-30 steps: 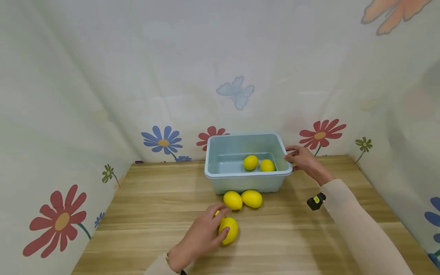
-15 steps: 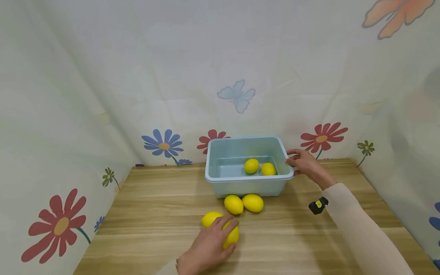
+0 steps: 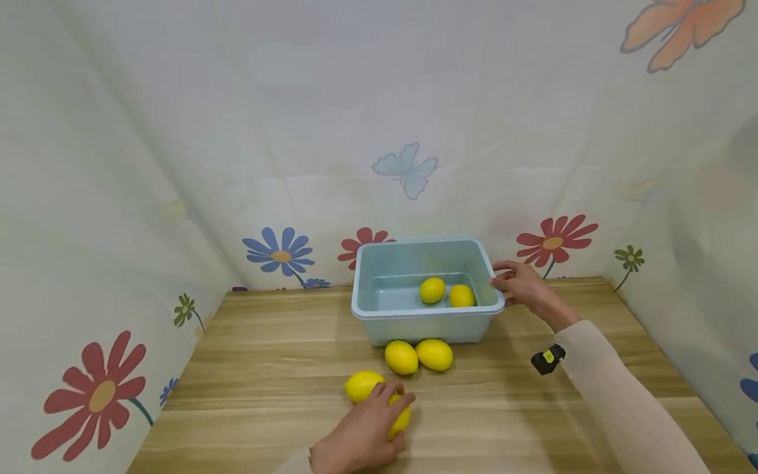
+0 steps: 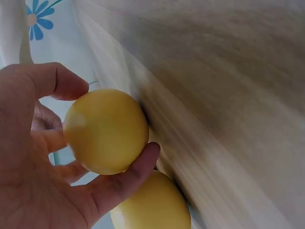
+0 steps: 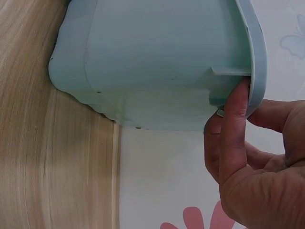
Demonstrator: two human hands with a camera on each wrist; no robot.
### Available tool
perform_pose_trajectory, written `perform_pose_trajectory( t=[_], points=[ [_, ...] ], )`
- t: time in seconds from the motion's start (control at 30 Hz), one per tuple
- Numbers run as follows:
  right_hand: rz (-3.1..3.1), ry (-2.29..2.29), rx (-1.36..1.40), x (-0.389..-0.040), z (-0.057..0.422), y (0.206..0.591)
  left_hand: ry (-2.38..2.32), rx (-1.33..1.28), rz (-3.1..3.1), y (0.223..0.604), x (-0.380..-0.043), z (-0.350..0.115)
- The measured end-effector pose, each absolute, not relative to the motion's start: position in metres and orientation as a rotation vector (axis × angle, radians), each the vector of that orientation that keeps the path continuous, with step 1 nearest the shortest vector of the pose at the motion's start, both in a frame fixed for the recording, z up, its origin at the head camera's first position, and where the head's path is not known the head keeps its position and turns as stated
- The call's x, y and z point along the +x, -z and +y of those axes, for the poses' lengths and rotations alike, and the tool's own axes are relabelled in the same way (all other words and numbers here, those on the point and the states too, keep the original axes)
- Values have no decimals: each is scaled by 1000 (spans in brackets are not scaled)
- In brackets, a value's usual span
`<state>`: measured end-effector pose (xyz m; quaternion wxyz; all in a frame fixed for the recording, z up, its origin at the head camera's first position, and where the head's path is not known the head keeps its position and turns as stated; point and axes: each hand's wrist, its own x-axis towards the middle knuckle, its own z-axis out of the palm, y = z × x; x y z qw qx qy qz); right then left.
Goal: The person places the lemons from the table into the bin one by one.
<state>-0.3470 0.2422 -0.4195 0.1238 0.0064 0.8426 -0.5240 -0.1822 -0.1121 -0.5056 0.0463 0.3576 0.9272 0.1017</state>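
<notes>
My left hand (image 3: 364, 428) is curled over a yellow lemon (image 4: 107, 131), low over the table. In the left wrist view, fingertips press that lemon from opposite sides. Just beyond this hand lies another lemon (image 3: 362, 386), partly covered by it in the head view. My right hand (image 3: 527, 288) grips the right rim of a light blue plastic bin (image 3: 426, 325); in the right wrist view its fingers (image 5: 233, 133) hook under the rim (image 5: 259, 62). Inside the bin, toward its right side, sit two lemons (image 3: 432, 289). Two more lemons (image 3: 401, 357) lie side by side against its front.
The wood-grain table (image 3: 272, 349) carries everything. A pale curtain (image 3: 296, 131) printed with flowers and a butterfly rises close behind the bin and along both sides. A small black device (image 3: 547, 359) is strapped to the right wrist.
My left hand has shifted slightly right and closed over the near lemon, leaving the lemon behind it more exposed. The right hand has kept its hold on the bin.
</notes>
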Motion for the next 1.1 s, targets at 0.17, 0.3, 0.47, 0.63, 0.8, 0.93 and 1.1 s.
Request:
perform_pose_trajectory(
  t=[0.17,0.3,0.47,0.63,0.8,0.93,1.1],
  points=[
    [2452,1531,19,-347,243,420,-296,1158,2749,509,-182,-114],
    [2443,1542,12,-346,242,420,-267,1212,2713,512,-183,-115],
    [2444,1548,8,-345,242,420,-264,1230,2678,514,-184,-116],
    [2449,1550,-1,-345,243,420,-296,1247,2653,512,-184,-118],
    [2451,1548,0,-345,243,420,-309,1275,2678,502,-183,-120],
    [2454,1546,17,-345,244,421,-334,1297,2692,488,-183,-120],
    [2447,1547,22,-347,243,422,-342,1324,2752,471,-185,-119]
  ],
)
